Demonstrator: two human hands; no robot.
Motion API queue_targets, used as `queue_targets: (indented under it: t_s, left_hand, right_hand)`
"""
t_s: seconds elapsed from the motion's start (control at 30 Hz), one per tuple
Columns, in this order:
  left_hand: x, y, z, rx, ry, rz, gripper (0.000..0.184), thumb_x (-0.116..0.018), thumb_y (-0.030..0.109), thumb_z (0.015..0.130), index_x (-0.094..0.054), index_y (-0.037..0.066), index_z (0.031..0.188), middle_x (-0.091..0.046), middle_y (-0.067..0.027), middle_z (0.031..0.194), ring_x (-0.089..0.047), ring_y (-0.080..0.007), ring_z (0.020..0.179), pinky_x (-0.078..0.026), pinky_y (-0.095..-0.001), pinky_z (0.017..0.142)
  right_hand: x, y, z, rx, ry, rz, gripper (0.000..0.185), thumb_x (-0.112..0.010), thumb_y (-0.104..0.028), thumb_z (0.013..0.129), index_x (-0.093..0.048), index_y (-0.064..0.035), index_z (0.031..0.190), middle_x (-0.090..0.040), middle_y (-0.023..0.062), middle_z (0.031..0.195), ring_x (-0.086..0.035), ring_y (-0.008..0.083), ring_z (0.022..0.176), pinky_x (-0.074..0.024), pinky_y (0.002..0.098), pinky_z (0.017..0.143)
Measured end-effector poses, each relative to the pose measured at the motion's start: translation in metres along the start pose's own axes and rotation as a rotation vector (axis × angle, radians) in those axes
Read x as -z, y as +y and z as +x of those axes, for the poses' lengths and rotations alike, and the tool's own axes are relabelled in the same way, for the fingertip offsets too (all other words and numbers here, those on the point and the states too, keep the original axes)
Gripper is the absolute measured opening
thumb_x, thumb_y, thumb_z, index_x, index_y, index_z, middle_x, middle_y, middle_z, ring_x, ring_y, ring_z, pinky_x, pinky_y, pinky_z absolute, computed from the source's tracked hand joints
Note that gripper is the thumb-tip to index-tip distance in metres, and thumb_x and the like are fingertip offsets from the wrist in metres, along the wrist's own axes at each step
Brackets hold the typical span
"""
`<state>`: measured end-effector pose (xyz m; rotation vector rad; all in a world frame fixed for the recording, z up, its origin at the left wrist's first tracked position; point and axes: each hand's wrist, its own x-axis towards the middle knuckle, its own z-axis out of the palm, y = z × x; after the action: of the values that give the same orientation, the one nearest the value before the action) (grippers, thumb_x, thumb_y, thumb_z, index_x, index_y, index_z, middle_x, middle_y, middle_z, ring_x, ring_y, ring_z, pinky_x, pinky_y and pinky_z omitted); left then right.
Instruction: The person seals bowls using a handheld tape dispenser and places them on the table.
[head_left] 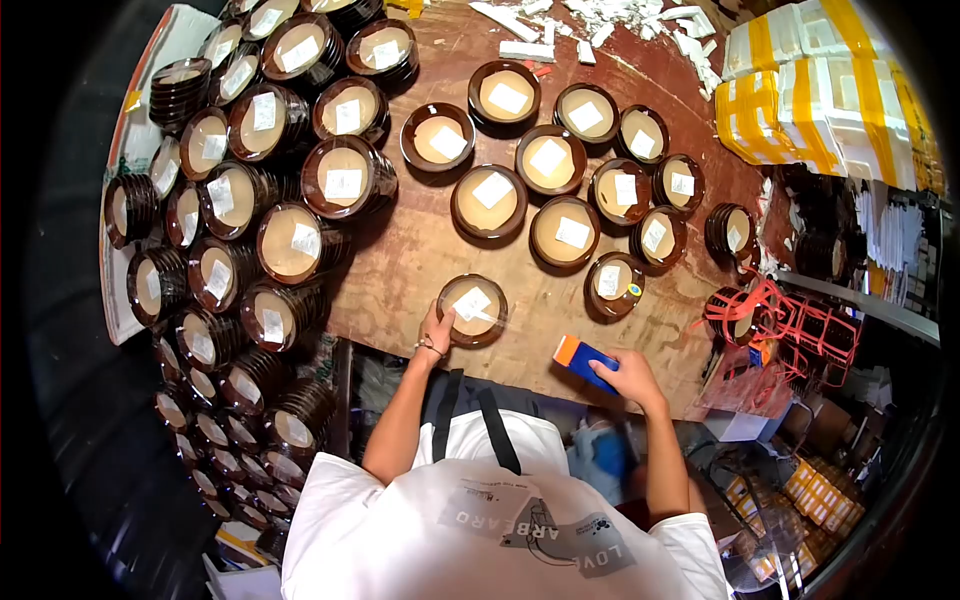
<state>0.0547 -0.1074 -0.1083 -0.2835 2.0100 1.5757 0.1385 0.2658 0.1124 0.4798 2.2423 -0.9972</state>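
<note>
At the front edge of the table, my left hand (438, 334) grips the left rim of a round brown dish (462, 331) with a tan centre. A white label (471, 302) lies on that centre, with a small pale strip beside it. To the right, my right hand (630, 376) is closed around a small blue and orange box (590, 365), its orange end pointing left over the table edge. Between and beyond my hands stand several similar dishes with white labels. The nearest, a labelled brown dish (622, 301), also carries a small yellow and blue sticker (634, 290).
Tall stacks of labelled brown dishes (341, 177) crowd the left side, some leaning. White foam scraps (527, 50) lie at the far edge. White foam boxes with yellow tape (820, 105) stand at the back right. Red strapping (775, 310) wraps more stacks at right.
</note>
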Motion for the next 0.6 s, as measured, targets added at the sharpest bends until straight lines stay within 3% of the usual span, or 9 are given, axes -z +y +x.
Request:
queue_targets:
  t_s: [0.03,0.1,0.13,0.2,0.27,0.37,0.4,0.47,0.6]
  left_hand:
    - [0.004,0.012,0.003,-0.005,0.000,0.010,0.043,-0.057,0.022,0.099,-0.051,-0.002,0.135,-0.067,-0.0209,0.116,-0.067,-0.0333,0.106,-0.054,-0.0403,0.095]
    - [0.016,0.068,0.001,0.607,-0.107,-0.345,0.043,-0.055,0.019,0.099,-0.051,-0.006,0.133,-0.065,-0.0246,0.117,-0.070,-0.0368,0.096,-0.063,-0.0438,0.084]
    - [0.023,0.071,0.003,0.675,-0.146,-0.416,0.044,-0.054,0.017,0.099,-0.048,-0.010,0.134,-0.064,-0.0284,0.117,-0.071,-0.0418,0.093,-0.066,-0.0490,0.074]
    - [0.038,0.079,0.001,0.770,-0.143,-0.468,0.044,-0.054,0.016,0.099,-0.047,-0.011,0.133,-0.064,-0.0297,0.117,-0.071,-0.0429,0.095,-0.066,-0.0486,0.075]
    - [0.048,0.071,-0.005,0.910,-0.067,-0.605,0.044,-0.056,0.017,0.100,-0.048,-0.018,0.126,-0.059,-0.0385,0.118,-0.070,-0.0462,0.096,-0.067,-0.0423,0.074]
    - [0.071,0.031,0.006,1.116,-0.100,-1.037,0.036,-0.047,0.018,0.103,-0.052,-0.012,0.123,-0.064,-0.0330,0.104,-0.072,-0.0314,0.072,-0.066,-0.0326,0.063]
    - [0.071,0.034,0.005,1.112,-0.098,-1.027,0.036,-0.047,0.018,0.103,-0.052,-0.012,0.123,-0.064,-0.0330,0.104,-0.072,-0.0314,0.072,-0.066,-0.0326,0.063]
    - [0.067,0.039,0.005,1.214,-0.100,-1.391,0.037,-0.045,0.020,0.103,-0.052,-0.011,0.120,-0.066,-0.0211,0.091,-0.067,-0.0207,0.062,-0.061,-0.0281,0.052]
    - [0.049,0.060,-0.002,1.305,-0.088,-1.766,0.035,-0.046,0.025,0.102,-0.054,-0.008,0.112,-0.065,-0.0142,0.093,-0.062,-0.0130,0.055,-0.051,-0.0220,0.044]
  right_hand:
    - [-0.010,0.014,0.008,0.080,0.053,0.066,0.039,-0.071,-0.037,0.089,-0.073,0.0023,0.091,-0.063,0.0171,0.066,-0.060,0.0196,0.059,-0.0491,0.0383,0.061]
    - [-0.029,0.038,0.032,0.031,-0.033,0.067,0.039,-0.070,-0.036,0.091,-0.072,0.0034,0.090,-0.065,0.0129,0.067,-0.059,0.0147,0.062,-0.0485,0.0353,0.061]
    - [-0.039,0.037,0.040,-0.055,-0.099,0.179,0.040,-0.068,-0.036,0.094,-0.072,0.0043,0.090,-0.065,0.0100,0.068,-0.058,0.0131,0.063,-0.0482,0.0338,0.061]
    - [-0.068,0.039,0.063,-0.126,-0.161,0.309,0.041,-0.066,-0.035,0.096,-0.072,0.0051,0.090,-0.066,0.0072,0.069,-0.057,0.0115,0.064,-0.0479,0.0324,0.060]
    - [-0.101,0.044,0.080,-0.131,-0.259,0.833,0.042,-0.063,-0.036,0.100,-0.074,0.0044,0.100,-0.071,0.0050,0.082,-0.062,0.0103,0.070,-0.0505,0.0278,0.065]
    - [-0.126,0.034,0.097,-0.193,-0.367,1.052,0.043,-0.059,-0.036,0.102,-0.072,0.0045,0.109,-0.073,0.0053,0.091,-0.065,0.0111,0.076,-0.0519,0.0264,0.071]
    - [-0.131,0.025,0.101,-0.186,-0.365,1.062,0.043,-0.059,-0.036,0.102,-0.072,0.0045,0.109,-0.073,0.0053,0.091,-0.065,0.0111,0.076,-0.0519,0.0264,0.071]
    - [-0.147,0.003,0.111,-0.150,-0.208,1.195,0.041,-0.059,-0.036,0.102,-0.073,0.0031,0.104,-0.072,0.0047,0.088,-0.064,0.0113,0.073,-0.0512,0.0272,0.068]
    - [-0.164,-0.028,0.137,-0.217,-0.302,1.216,0.039,-0.059,-0.036,0.102,-0.072,0.0008,0.108,-0.072,0.0054,0.092,-0.065,0.0118,0.077,-0.0516,0.0270,0.068]
